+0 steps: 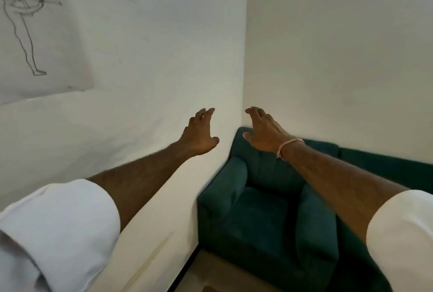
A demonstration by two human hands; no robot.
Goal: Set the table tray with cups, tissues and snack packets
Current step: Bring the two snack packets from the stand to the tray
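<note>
both arms stretched forward at chest height toward the corner of the room, palms turned down. left hand [200,136] spread and loosely curled, fingers apart, thumb out to the side, nothing in it. right hand [263,133] flat and open too, fingers closer together, also empty, with a pale thread band [289,147] around the wrist. hands near each other but apart, touching neither the white wall [152,57] nor anything else.

probably held out like this as a starting or calibration pose rather than a reach — no object lies under or ahead of the fingers, only bare wall and the back of a green armchair [257,209] tucked into the corner below the right hand. no grip being formed on anything.

none of the task's things in view: no tray, no cups, no tissues, no snack packets, no table either. must be elsewhere in the room, outside this view; cannot tell where. task judged not yet begun, first need being to turn toward wherever the tray sits.

counted: two hands, both empty; two rolled white sleeves [58,228]; one wrist band; one armchair, with more green upholstery running off to the right — same piece or a second seat, cannot tell; one sheet with a line drawing [23,34] pinned high on the left wall; zero cups, zero tissues, zero packets.
</note>
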